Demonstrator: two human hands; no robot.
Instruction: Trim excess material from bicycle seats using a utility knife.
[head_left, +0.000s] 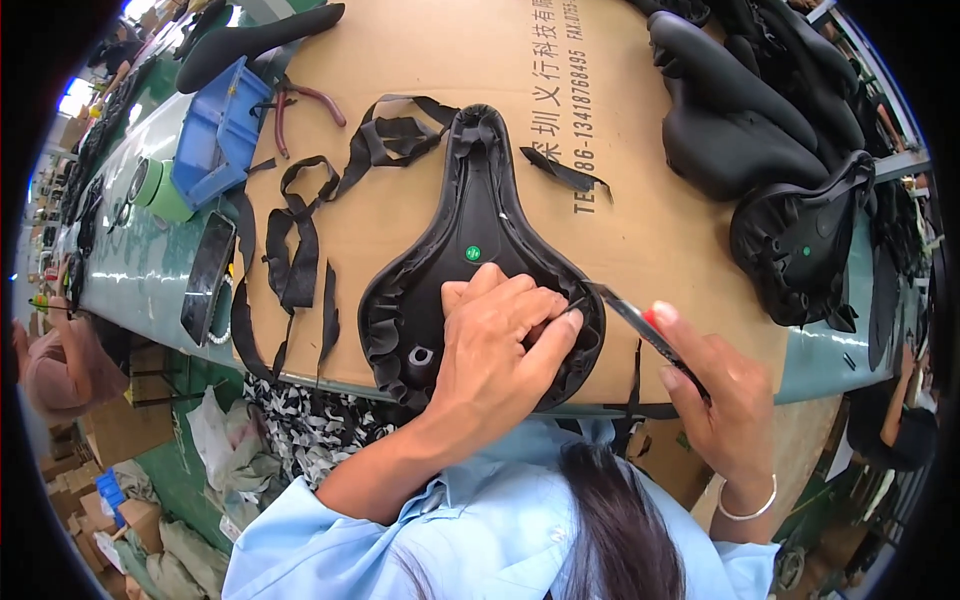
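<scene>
A black bicycle saddle (425,268) lies underside up on a cardboard sheet (430,60), its nose pointing away from me. Ruffled cover material (384,345) is folded inward around its rim, and a round green sticker (473,253) marks its middle. My left hand (505,335) rests across the wide rear part, thumb and fingers pinching the cover's edge at the right side. In my right hand (715,385) is a utility knife (645,328) with a red part under the thumb. Its blade end reaches the saddle's right rim, close to the left fingertips.
Black offcut strips (295,250) lie left of the saddle, another scrap (565,172) to its right. Pliers (300,110), a blue bin (222,130), green tape (160,190) and a phone (210,278) sit at the left. More saddles (735,120) are piled at the right.
</scene>
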